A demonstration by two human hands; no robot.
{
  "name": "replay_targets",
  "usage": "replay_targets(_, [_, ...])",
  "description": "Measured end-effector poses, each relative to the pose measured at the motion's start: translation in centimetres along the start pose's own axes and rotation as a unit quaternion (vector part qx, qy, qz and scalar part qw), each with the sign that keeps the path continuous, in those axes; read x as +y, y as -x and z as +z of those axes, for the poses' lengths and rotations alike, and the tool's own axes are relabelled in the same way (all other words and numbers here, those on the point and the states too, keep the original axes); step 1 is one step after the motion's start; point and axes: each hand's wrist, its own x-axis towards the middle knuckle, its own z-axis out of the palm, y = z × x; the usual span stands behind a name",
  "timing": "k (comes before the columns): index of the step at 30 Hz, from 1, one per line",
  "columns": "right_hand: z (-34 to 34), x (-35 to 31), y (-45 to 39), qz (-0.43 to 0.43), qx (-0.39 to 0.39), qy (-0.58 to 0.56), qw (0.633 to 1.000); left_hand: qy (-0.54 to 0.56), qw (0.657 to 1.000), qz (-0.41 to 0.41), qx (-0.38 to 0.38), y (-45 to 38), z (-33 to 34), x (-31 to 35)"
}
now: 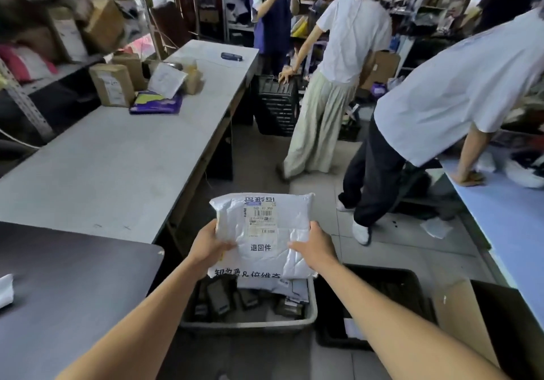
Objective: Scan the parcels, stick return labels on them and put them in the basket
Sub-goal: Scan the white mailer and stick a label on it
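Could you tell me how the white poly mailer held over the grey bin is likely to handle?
The white poly mailer looks soft and floppy: its film is creased and puffed. Probably light, since the left hand and right hand hold only its edges. The glossy film may slip.

Beside the grey basket stand one black crate, three people, two hands gripping one white parcel.
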Motion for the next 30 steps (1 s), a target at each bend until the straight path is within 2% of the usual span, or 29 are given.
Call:
replay_targets(6, [2.5,1.3,-6.6,0.046,-0.017,-0.001,0.999,-0.012,0.999,-0.034,-0.03,-7.5,0.8,-1.7])
replay_targets(12, [6.2,5.3,-12.8,0.071,-0.047,-0.014,0.996,-0.049,0.994,-0.093,-0.032,-13.5,3.9,-6.5])
replay_targets(22, [17.5,19.2,-23.7,0.141,-0.121,0.0,0.983,-0.094,0.974,-0.204,-0.016,-23.4,13.3,-23.6])
replay_targets(30, [26.2,29.7,-31.6,0.173,-0.148,0.019,0.974,-0.132,0.968,-0.211,-0.005,-31.0,21.1,-35.0])
